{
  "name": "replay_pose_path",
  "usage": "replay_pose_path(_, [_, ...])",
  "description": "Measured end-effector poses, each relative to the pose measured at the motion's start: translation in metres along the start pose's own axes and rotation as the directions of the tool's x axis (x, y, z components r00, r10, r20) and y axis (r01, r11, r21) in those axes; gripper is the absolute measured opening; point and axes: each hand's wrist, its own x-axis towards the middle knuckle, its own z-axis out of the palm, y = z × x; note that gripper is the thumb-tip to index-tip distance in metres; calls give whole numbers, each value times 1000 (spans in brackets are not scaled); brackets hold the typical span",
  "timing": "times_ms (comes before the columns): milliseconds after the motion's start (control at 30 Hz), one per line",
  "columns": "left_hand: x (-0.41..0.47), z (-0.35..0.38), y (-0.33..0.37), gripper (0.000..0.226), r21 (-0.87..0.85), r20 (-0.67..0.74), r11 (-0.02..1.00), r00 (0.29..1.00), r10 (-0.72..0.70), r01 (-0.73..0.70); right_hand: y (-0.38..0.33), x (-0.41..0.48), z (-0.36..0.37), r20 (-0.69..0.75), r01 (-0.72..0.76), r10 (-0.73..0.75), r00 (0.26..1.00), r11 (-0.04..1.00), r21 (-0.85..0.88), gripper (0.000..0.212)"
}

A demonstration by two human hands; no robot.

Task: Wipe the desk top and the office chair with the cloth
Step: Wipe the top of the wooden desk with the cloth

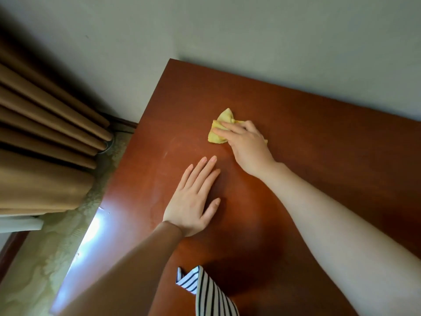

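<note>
A reddish-brown wooden desk top (296, 156) fills the middle and right of the head view. On it, toward the far side, lies a crumpled yellow cloth (219, 128). My right hand (246, 144) rests on top of the cloth, its fingers straight and pressing it down onto the wood, and part of the cloth is hidden under the palm. My left hand (193, 201) lies flat on the desk nearer to me, fingers spread, holding nothing. The office chair is not in view.
A grey wall (250, 30) runs along the desk's far edge. Brown curtains (45, 133) hang at the left, above a pale patterned floor (41, 258). The desk's left edge (95, 220) catches a bright glare. A striped garment (205, 290) hangs at the bottom.
</note>
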Motion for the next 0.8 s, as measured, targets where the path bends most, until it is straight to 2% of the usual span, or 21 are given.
replay_pose_path(167, [-6,-5,-1,53,-194,-89,980,996,24,-41,-24,-36,5,26,-122,121,992,992,18,52])
replay_pose_path(300, [-5,-19,2,54,-381,-103,922,994,25,-63,-46,-60,9,19,-256,255,967,964,72,50])
replay_pose_path(367, [-10,-33,-3,59,-394,-74,914,995,74,-97,-66,-74,13,0,-341,342,940,938,67,50])
replay_pose_path(533, [-40,-67,-57,87,-210,54,964,983,175,-160,-126,-102,31,-72,-506,510,857,860,67,49])
replay_pose_path(667, [-62,-82,-114,128,26,277,997,959,61,-70,-178,-113,52,-171,-580,598,783,802,147,48])
replay_pose_path(800, [-69,-97,-154,147,233,523,964,852,-12,-130,-230,-114,71,-193,-601,626,756,780,175,46])
